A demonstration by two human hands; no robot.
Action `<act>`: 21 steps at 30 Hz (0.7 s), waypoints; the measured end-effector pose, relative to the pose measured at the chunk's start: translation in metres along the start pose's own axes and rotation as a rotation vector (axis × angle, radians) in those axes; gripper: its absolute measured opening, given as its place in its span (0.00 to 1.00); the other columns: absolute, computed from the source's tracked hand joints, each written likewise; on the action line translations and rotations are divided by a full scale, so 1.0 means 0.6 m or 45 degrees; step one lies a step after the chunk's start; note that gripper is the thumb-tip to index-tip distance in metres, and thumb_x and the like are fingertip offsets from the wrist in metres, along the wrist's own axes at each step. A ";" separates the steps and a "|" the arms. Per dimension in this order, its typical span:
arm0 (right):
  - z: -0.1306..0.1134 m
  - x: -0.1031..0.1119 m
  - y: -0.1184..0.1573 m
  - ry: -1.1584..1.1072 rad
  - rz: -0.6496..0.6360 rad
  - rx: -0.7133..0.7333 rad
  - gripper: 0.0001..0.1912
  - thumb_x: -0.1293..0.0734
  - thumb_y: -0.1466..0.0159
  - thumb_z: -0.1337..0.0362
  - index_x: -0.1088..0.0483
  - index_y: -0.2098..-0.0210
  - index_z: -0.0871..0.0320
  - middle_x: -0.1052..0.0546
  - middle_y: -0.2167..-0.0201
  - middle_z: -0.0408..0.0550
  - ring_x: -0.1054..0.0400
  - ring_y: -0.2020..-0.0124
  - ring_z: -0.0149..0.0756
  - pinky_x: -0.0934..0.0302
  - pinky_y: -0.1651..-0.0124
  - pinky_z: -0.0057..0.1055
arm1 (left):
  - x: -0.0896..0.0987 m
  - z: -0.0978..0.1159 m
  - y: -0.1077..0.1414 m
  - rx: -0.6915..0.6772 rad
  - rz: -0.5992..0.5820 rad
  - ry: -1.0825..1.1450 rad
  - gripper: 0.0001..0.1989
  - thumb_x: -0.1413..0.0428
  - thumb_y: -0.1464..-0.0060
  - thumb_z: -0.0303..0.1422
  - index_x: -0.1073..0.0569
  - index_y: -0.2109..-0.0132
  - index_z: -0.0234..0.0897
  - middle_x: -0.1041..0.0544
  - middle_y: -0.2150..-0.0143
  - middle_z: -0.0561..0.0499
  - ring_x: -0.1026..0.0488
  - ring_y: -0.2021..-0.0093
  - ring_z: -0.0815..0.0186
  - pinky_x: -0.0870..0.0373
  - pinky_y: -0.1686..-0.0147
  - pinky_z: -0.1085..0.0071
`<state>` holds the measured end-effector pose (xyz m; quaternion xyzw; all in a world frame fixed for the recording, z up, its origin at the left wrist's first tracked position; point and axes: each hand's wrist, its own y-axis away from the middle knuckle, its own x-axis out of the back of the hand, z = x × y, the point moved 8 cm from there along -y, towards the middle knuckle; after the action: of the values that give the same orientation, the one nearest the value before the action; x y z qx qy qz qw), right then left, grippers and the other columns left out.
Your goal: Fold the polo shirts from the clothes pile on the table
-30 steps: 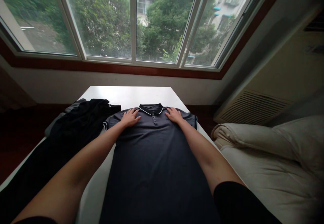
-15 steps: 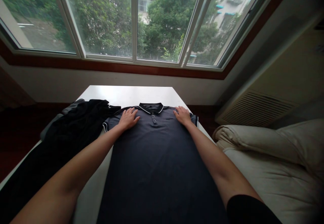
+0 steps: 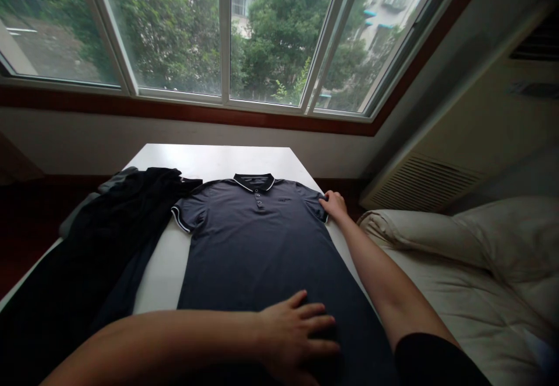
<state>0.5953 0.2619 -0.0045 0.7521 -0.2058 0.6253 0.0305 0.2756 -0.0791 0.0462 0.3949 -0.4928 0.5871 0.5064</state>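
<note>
A dark grey polo shirt (image 3: 244,246) lies spread face up, its black collar with a white stripe toward the window and its lower end running out of view near me. My left hand (image 3: 299,330) is over the lower front of the shirt, fingers spread; whether it touches the cloth I cannot tell. Out at the sleeve on the right, my right hand (image 3: 335,205) pinches the sleeve's edge between thumb and fingers. The other sleeve (image 3: 188,214) lies flat on the left.
Under the shirt is a white table (image 3: 213,156). Several dark garments (image 3: 117,229) are heaped along its left side. A beige padded sofa (image 3: 441,269) stands close on the right, with an air conditioner (image 3: 428,182) behind it. The window (image 3: 227,36) is beyond the table.
My left hand has left the shirt's left shoulder and come down toward me and right. My right hand has slid outward from the chest to the sleeve and closed on it.
</note>
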 end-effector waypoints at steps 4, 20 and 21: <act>-0.026 0.032 0.001 -0.126 0.017 0.019 0.11 0.32 0.36 0.56 0.27 0.56 0.54 0.21 0.58 0.52 0.27 0.58 0.42 0.38 0.57 0.30 | -0.044 0.091 -0.018 -0.136 0.139 -0.359 0.24 0.54 0.29 0.38 0.33 0.30 0.52 0.37 0.27 0.50 0.38 0.29 0.56 0.32 0.38 0.53; -0.179 0.062 0.069 -0.697 -0.292 0.151 0.17 0.39 0.27 0.54 0.26 0.49 0.57 0.20 0.56 0.53 0.23 0.59 0.40 0.26 0.59 0.33 | -0.043 0.128 -0.019 -0.199 0.241 -0.573 0.25 0.61 0.27 0.38 0.34 0.29 0.58 0.35 0.28 0.53 0.37 0.29 0.59 0.31 0.39 0.54; -0.184 0.061 0.068 -0.573 -0.222 0.178 0.16 0.39 0.27 0.56 0.25 0.49 0.57 0.20 0.54 0.53 0.23 0.54 0.42 0.27 0.53 0.36 | -0.045 0.129 -0.019 -0.205 0.238 -0.574 0.25 0.61 0.27 0.38 0.34 0.29 0.57 0.35 0.28 0.53 0.37 0.30 0.59 0.31 0.39 0.54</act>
<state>0.4837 0.2479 0.0455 0.8876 -0.0979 0.4498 -0.0144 0.2888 -0.1602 0.0381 0.4271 -0.6728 0.4872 0.3571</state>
